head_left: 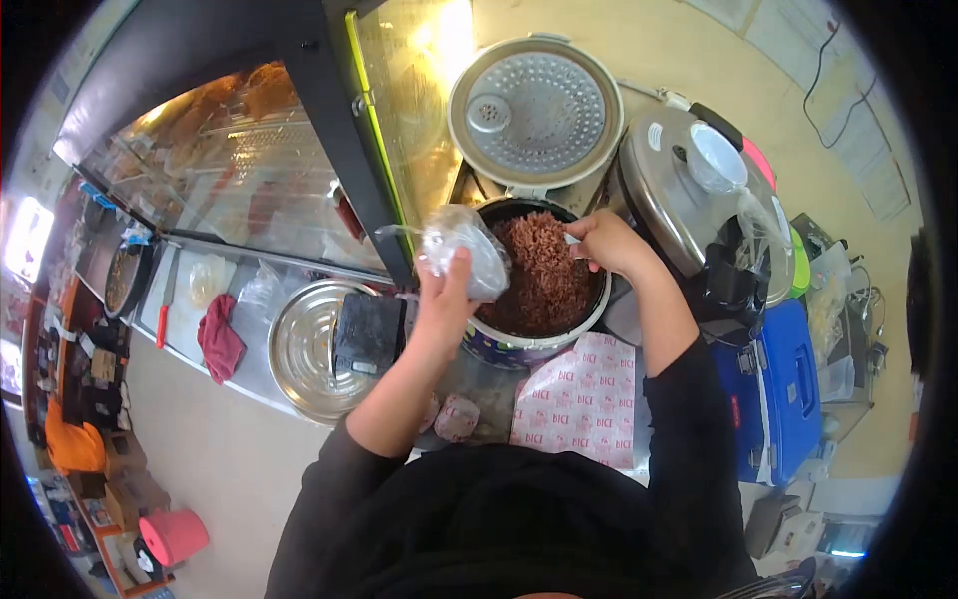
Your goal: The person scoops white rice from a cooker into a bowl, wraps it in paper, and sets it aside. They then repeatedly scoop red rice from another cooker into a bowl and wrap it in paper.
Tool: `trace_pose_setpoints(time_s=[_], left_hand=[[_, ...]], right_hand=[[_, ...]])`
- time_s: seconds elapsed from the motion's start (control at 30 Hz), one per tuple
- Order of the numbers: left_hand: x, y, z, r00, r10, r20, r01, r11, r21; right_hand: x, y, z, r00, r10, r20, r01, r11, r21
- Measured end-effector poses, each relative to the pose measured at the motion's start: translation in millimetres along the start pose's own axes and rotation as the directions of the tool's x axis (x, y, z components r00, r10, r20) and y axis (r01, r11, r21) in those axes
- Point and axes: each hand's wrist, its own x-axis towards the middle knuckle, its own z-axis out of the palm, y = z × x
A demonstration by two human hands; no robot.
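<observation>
I see my left hand [442, 290] closed around a clear crinkled plastic bag [465, 248], held over the round open rice cooker pot [499, 344] of reddish-brown rice [544, 270]. My right hand [607, 243] grips a small white utensil (mostly hidden) at the pot's rim.

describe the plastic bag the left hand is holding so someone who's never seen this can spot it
Find the open rice cooker at the centre of the counter, full of reddish-brown rice, its round perforated lid tipped up behind. At the pot's left rim the left hand holds up the plastic bag. It is clear and crinkled, unlike the pink printed paper lying flat below the pot.
</observation>
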Motion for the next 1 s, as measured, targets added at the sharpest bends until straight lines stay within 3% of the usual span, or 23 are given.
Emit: trace_pose_setpoints(time_s=[0.03, 0.07, 0.13, 0.23, 0.37, 0.47, 0.57, 0.7, 0.8, 0.87, 0.93, 1.0], left_hand=[[4.6, -5.9, 6.0, 0.999, -0.033, 0.028, 0.033, 0.999, -0.016], [7.8, -9.6, 13.2, 0.997, -0.057, 0.052, 0.06, 0.997, -0.054], [9.6, -12.3, 28.0, 0.99, -0.098, 0.102, 0.116, 0.975, -0.189], [28.1, -30.6, 18.5, 0.936, -0.167, 0.311, 0.273, 0.901, -0.337], [22.2, -22.3, 5.1, 0.943, -0.204, 0.263, 0.276, 0.921, -0.275], [19.0, -22.9, -7.3, 0.981, -0.108, 0.16, 0.146, 0.956, -0.255], [6.9, -22.9, -17.2, 0.997, 0.075, 0.007, -0.075, 0.997, 0.02], [-12.4, -21.4, -20.9, 0.955, 0.264, -0.131, -0.229, 0.944, 0.237], [-11.5, -30.4, -23.4, 0.904, 0.386, -0.181, -0.352, 0.916, 0.195], [-12.8, -24.8, -21.9, 0.955, 0.204, -0.214, -0.215, 0.976, -0.03], [-7.5, -23.1, -16.1, 0.971, 0.131, -0.2, -0.191, 0.927, -0.322], [1.2, -33.5, -23.1, 0.972, 0.16, -0.173, -0.208, 0.929, -0.307]], right_hand=[[-3.1, -6.4, -7.2, 0.998, -0.066, 0.023, 0.068, 0.994, -0.086], [-9.0, -12.0, -7.5, 0.978, -0.198, -0.064, 0.179, 0.958, -0.226], [-30.0, -24.8, 8.8, 0.867, -0.467, -0.172, 0.328, 0.796, -0.508], [-66.7, -47.3, 33.3, 0.816, -0.524, -0.246, 0.326, 0.767, -0.552], [-51.8, -48.2, 7.8, 0.868, -0.407, -0.285, 0.228, 0.837, -0.498], [-11.9, -36.1, 12.6, 0.94, -0.269, -0.21, 0.059, 0.735, -0.675], [42.6, 1.5, 48.1, 0.939, -0.335, -0.073, 0.114, 0.506, -0.855], [55.4, 14.9, 62.0, 0.952, -0.305, 0.004, 0.165, 0.504, -0.848], [48.5, 6.5, 65.0, 0.981, -0.184, 0.059, 0.146, 0.501, -0.853], [41.9, -2.1, 67.8, 0.985, -0.157, 0.072, 0.14, 0.484, -0.864], [38.9, -5.4, 69.7, 0.98, -0.151, 0.133, 0.187, 0.438, -0.879], [35.6, -8.7, 69.0, 0.981, -0.129, 0.145, 0.188, 0.45, -0.873]])
